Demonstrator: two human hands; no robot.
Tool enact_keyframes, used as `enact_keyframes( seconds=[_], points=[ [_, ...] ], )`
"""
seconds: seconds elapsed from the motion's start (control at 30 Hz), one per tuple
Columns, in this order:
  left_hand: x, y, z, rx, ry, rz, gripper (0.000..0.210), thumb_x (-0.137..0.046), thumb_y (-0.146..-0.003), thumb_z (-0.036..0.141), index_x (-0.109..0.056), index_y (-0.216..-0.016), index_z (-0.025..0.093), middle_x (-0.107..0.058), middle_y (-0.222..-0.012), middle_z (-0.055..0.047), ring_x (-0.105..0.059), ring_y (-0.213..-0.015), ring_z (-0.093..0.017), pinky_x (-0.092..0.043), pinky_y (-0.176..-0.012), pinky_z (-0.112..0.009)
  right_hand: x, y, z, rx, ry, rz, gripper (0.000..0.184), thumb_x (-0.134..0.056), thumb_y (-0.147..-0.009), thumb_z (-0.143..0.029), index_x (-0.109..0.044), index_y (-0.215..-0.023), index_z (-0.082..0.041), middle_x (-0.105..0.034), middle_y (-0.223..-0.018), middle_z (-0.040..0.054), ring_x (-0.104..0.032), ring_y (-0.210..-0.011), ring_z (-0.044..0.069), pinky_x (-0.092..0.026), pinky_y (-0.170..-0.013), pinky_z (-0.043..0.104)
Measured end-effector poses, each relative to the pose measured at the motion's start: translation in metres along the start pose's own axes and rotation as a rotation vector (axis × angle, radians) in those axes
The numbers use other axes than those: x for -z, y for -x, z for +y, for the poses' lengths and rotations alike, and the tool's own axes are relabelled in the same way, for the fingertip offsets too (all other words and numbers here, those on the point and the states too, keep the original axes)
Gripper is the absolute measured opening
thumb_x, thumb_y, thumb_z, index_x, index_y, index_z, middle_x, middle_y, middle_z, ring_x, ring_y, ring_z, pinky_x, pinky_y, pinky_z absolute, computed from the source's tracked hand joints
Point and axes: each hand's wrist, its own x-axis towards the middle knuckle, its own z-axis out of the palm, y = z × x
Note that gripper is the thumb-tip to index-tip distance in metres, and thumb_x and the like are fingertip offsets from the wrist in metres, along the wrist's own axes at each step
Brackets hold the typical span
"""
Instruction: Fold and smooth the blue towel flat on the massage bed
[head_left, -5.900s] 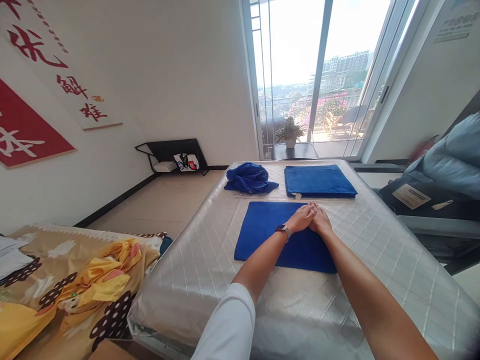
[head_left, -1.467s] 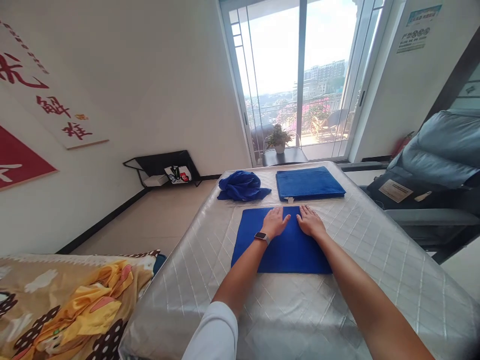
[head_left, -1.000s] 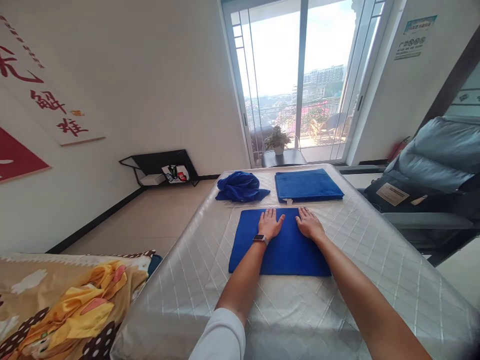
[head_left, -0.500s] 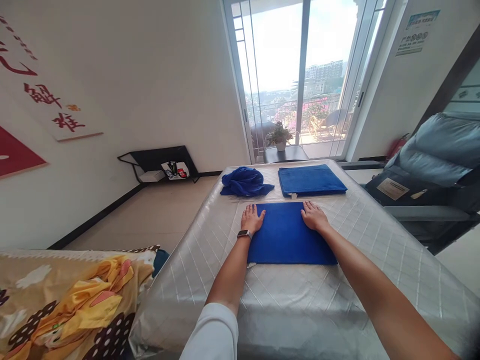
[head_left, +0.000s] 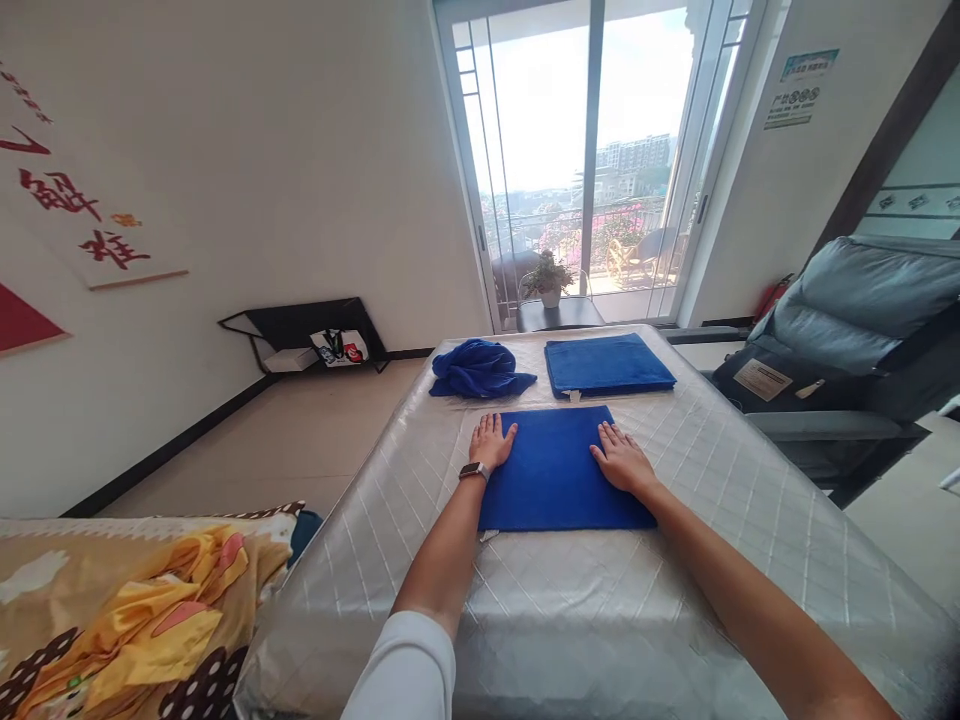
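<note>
A blue towel [head_left: 559,475], folded into a flat rectangle, lies on the silvery quilted mattress [head_left: 405,480]. My left hand [head_left: 491,441] rests flat at its left edge, fingers pointing away from me and thumb spread over the cloth. On the right part of the towel lies my right hand [head_left: 624,460], palm down with fingers stretched out. A small white tag shows at the near left corner. Beyond it are a crumpled blue towel [head_left: 481,370] on the left and a neatly folded blue towel stack [head_left: 609,364] on the right.
A grey recliner [head_left: 832,320] holding a dark bag stands to the right. At the lower left, yellow clothing [head_left: 161,605] lies on a patterned bedspread. A potted plant [head_left: 550,280] sits on a chair before the sliding glass door. A black rack [head_left: 315,335] leans against the wall.
My right hand has slid slightly inward and nearer on the towel. My left hand stays at the left edge. The whole view has turned a little to the right.
</note>
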Motion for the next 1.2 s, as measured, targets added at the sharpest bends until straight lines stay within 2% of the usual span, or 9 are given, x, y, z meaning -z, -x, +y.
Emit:
enact_keyframes(
  seconds=[0.1,0.2,0.37,0.47,0.6,0.83,0.93,1.03,1.2],
  points=[
    [0.008,-0.002,0.011,0.028,-0.015,0.054,0.072,-0.013,-0.102,0.055,-0.035,-0.154,0.01,-0.031,-0.162,-0.016,-0.022,-0.152,-0.028,-0.019,-0.123,-0.046,0.001,0.0,-0.002,-0.005,-0.018,0.007,0.071,-0.017,-0.102,-0.052,-0.025,-0.16,-0.011,-0.02,-0.167,0.0083,-0.014,-0.154,0.02,-0.012,-0.124,0.04],
    [0.009,0.003,0.053,-0.118,0.01,0.163,0.07,-0.013,-0.104,0.053,-0.041,-0.151,0.011,-0.035,-0.16,-0.015,-0.023,-0.152,-0.027,-0.02,-0.123,-0.045,0.002,0.0,-0.003,-0.009,-0.027,0.016,0.071,-0.018,-0.102,-0.052,-0.025,-0.16,-0.012,-0.021,-0.167,0.0083,-0.014,-0.154,0.02,-0.011,-0.124,0.039],
    [-0.014,0.024,0.153,-0.459,0.094,0.037,0.065,-0.015,-0.105,0.052,-0.044,-0.15,0.014,-0.037,-0.16,-0.014,-0.029,-0.15,-0.025,-0.026,-0.121,-0.043,0.005,0.005,-0.003,0.006,-0.02,0.017,0.068,-0.023,-0.102,-0.046,-0.025,-0.16,-0.011,-0.02,-0.166,0.009,-0.016,-0.153,0.021,-0.013,-0.124,0.04],
    [-0.027,0.034,0.176,-0.496,0.063,0.005,0.06,-0.017,-0.106,0.046,-0.041,-0.152,0.017,-0.037,-0.16,-0.013,-0.027,-0.151,-0.025,-0.023,-0.122,-0.045,0.006,0.006,-0.002,0.031,-0.005,0.009,0.065,-0.026,-0.1,-0.037,-0.027,-0.159,-0.01,-0.02,-0.166,0.0085,-0.016,-0.153,0.021,-0.014,-0.124,0.039],
    [-0.029,0.041,0.145,-0.466,0.046,-0.003,0.067,-0.014,-0.104,0.054,-0.036,-0.155,0.017,-0.035,-0.161,-0.011,-0.026,-0.151,-0.024,-0.02,-0.124,-0.043,0.005,0.004,-0.002,0.009,-0.016,0.016,0.068,-0.022,-0.101,-0.045,-0.027,-0.159,-0.009,-0.021,-0.166,0.0088,-0.016,-0.153,0.021,-0.013,-0.124,0.039],
    [-0.005,0.063,0.016,-0.212,-0.034,-0.032,0.075,-0.01,-0.102,0.062,-0.029,-0.158,0.016,-0.026,-0.165,-0.01,-0.02,-0.153,-0.024,-0.015,-0.125,-0.044,0.005,0.002,-0.002,-0.001,-0.027,0.009,0.072,-0.018,-0.102,-0.052,-0.024,-0.16,-0.011,-0.019,-0.167,0.0069,-0.014,-0.154,0.02,-0.012,-0.124,0.039],
    [0.0,0.079,-0.025,-0.115,-0.07,-0.018,0.076,-0.011,-0.102,0.062,-0.026,-0.158,0.013,-0.023,-0.165,-0.012,-0.021,-0.153,-0.025,-0.017,-0.124,-0.043,0.004,0.002,-0.001,-0.007,-0.019,0.003,0.072,-0.018,-0.102,-0.052,-0.023,-0.16,-0.011,-0.018,-0.167,0.0068,-0.014,-0.154,0.021,-0.012,-0.124,0.039],
    [0.0,0.09,-0.041,-0.098,-0.084,-0.005,0.079,-0.01,-0.101,0.063,-0.025,-0.158,0.011,-0.023,-0.165,-0.014,-0.021,-0.153,-0.024,-0.016,-0.124,-0.039,0.006,0.0,-0.003,-0.005,-0.006,-0.001,0.072,-0.019,-0.102,-0.051,-0.023,-0.16,-0.01,-0.019,-0.167,0.0078,-0.015,-0.154,0.021,-0.012,-0.124,0.039],
    [-0.002,0.092,-0.038,-0.095,-0.071,0.015,0.082,-0.009,-0.101,0.065,-0.026,-0.158,0.01,-0.023,-0.165,-0.014,-0.021,-0.153,-0.024,-0.015,-0.124,-0.039,0.013,0.009,-0.01,-0.012,0.047,0.076,0.066,-0.023,-0.102,-0.042,-0.028,-0.158,-0.007,-0.024,-0.165,0.0109,-0.017,-0.153,0.022,-0.011,-0.124,0.041]
  ],
)
